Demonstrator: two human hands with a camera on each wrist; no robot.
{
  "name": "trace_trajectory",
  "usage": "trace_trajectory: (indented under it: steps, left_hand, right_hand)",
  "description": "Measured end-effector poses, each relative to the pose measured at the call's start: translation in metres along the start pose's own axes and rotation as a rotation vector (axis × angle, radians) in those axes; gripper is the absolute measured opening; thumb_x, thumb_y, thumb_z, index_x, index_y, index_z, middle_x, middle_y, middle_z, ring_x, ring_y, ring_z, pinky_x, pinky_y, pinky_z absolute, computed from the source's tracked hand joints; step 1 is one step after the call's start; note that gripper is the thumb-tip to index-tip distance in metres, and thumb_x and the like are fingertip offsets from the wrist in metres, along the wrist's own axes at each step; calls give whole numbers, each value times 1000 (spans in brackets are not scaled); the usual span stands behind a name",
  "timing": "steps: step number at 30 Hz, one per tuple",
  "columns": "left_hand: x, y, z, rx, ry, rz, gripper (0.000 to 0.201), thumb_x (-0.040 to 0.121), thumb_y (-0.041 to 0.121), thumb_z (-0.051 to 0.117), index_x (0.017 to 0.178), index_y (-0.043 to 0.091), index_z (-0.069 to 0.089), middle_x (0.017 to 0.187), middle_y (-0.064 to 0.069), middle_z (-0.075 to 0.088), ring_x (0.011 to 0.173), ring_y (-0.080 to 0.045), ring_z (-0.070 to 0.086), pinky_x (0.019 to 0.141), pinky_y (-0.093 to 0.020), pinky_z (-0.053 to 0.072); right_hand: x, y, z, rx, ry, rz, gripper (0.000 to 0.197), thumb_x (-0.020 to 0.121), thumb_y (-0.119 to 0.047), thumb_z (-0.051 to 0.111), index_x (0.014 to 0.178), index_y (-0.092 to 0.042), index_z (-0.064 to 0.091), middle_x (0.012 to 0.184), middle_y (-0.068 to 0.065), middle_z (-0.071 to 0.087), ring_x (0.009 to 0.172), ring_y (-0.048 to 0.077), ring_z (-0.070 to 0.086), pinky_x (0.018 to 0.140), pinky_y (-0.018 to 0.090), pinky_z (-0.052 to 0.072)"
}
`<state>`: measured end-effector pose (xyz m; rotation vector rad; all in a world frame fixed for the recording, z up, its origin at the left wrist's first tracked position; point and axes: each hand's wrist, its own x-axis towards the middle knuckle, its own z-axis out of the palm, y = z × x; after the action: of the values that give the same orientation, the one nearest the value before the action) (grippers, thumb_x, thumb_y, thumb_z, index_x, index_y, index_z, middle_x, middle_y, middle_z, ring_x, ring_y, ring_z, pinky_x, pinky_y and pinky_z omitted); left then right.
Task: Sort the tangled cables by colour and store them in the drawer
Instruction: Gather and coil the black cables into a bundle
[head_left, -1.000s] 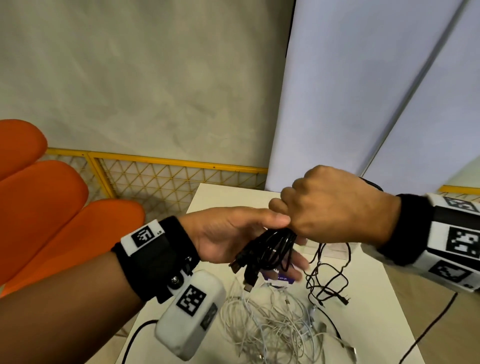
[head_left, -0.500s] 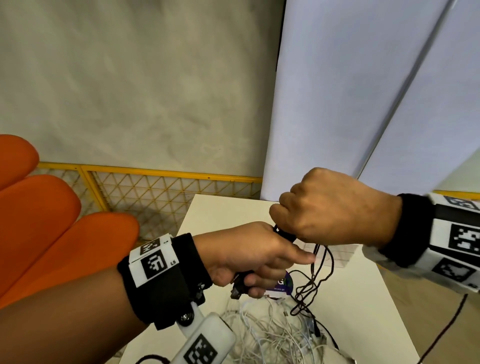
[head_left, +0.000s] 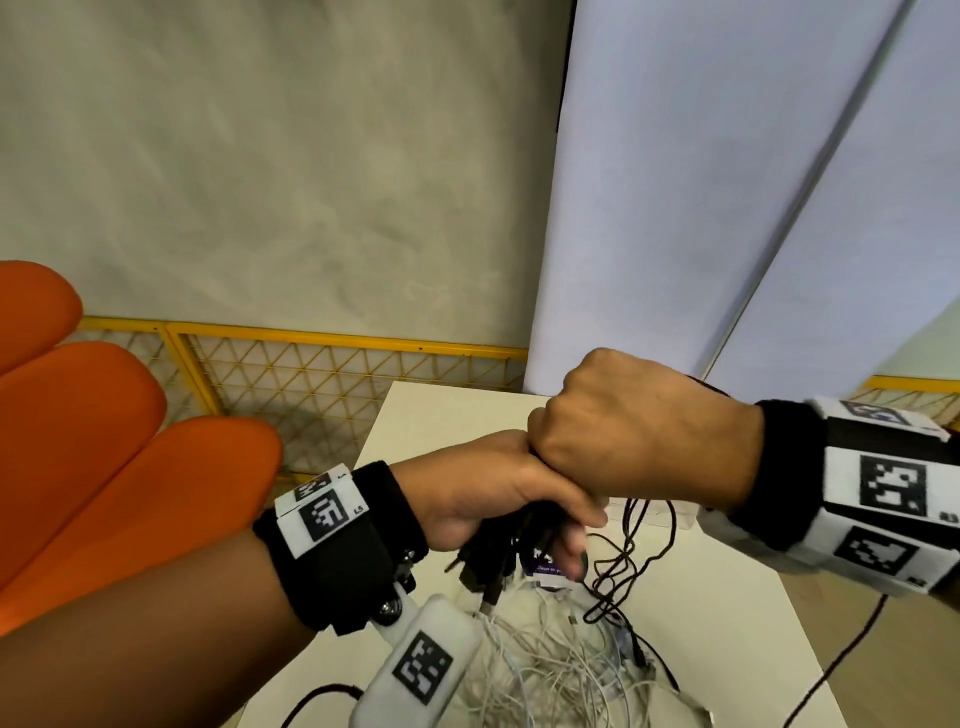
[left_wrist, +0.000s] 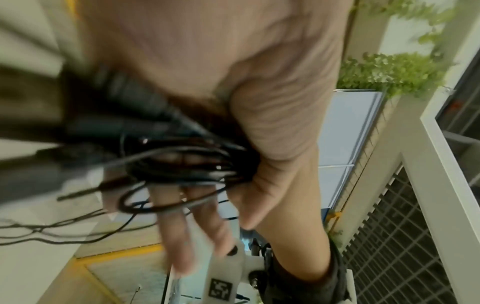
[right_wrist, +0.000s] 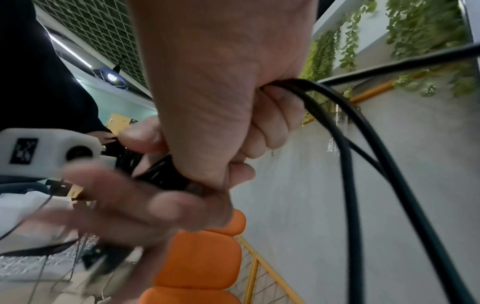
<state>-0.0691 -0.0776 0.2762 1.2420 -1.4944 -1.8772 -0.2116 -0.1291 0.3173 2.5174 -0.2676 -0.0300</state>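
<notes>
The white cables (head_left: 550, 670) lie in a loose heap on the near part of the tabletop (head_left: 727, 597), beside the left wrist camera (head_left: 421, 670). Above the heap, the left hand (head_left: 498, 499) grasps the bundle of black cables (head_left: 498, 561); plug ends hang below the palm. In the left wrist view the fingers (left_wrist: 197, 226) look partly extended under the coil, though blur makes the exact curl uncertain. The right hand (head_left: 634, 431) is clenched around black cable strands (right_wrist: 345, 127) and rests directly on top of the left hand. Loose black loops (head_left: 628, 556) hang from it toward the tabletop.

Compared with half a second earlier, the right hand has closed the gap and now touches the left hand, and the bundle's plug ends show more below the left palm.

Further back stand orange cushions (head_left: 104, 441), a yellow mesh fence (head_left: 322, 384) and pale panels (head_left: 701, 182).
</notes>
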Motion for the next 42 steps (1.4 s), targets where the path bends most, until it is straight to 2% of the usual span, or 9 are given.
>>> trace_trajectory:
  steps: [3,6,9,12,18,28,36,40,42]
  left_hand:
    - [4,-2,5,10,84,-10,50,92,4,65,52,25,43,48,3,23,39,-10,19,44,-25,29]
    - [1,0,2,72,128,-18,46,91,15,65,56,24,38,50,3,19,45,-13,12,46,-28,14]
    - [-4,0,-6,110,140,4,40,86,39,69,63,21,42,52,4,21,48,-15,13,50,-33,13]
    - [-9,-3,-12,100,107,79,43,83,50,69,69,16,47,55,2,19,49,-16,13,49,-32,14]
    - [-11,-12,-16,9,183,235,47,90,37,68,69,20,30,55,2,22,45,-13,17,45,-26,19]
    - [-25,-26,-40,-72,329,243,51,79,27,77,57,26,31,50,3,19,42,-14,15,46,-27,15]
    - [-10,-20,-29,-91,362,205,51,80,25,74,64,25,26,53,1,17,44,-15,13,46,-27,14]
    - [-6,-13,-22,-105,374,198,32,86,25,75,68,24,48,53,3,18,45,-14,13,45,-27,13]
    - [-5,-11,-20,-142,421,195,41,90,27,73,62,27,43,53,4,19,46,-13,13,46,-27,12]
  right_hand:
    - [-1,5,0,16,-8,28,33,52,-10,82,45,-17,51,37,-3,42,41,22,18,45,22,17]
    - [-1,10,-7,138,-103,86,25,72,-23,71,58,-18,52,47,-3,39,44,22,25,44,25,22]
    - [-3,23,-12,377,-212,256,29,82,-31,62,62,-21,43,53,-2,40,48,15,35,48,27,29]
    - [-8,35,-7,737,-230,388,37,79,-18,65,53,-15,37,46,-3,34,47,16,29,45,24,25]
    - [-14,55,-5,1148,-252,516,46,82,-6,65,48,-17,36,52,0,25,50,16,22,48,30,21]
    - [-59,96,9,1270,-101,846,47,87,-3,67,52,-11,36,52,5,26,48,17,22,51,28,22]
    - [-40,59,7,1375,-300,638,12,88,-22,72,80,-14,68,62,5,58,51,22,49,58,35,43]
    - [-20,40,5,1514,-263,537,40,93,-41,60,82,-3,59,59,6,38,52,21,32,53,32,34]
    - [-14,35,6,1571,-202,579,46,97,-44,50,71,-7,48,58,1,26,52,18,21,50,30,24]
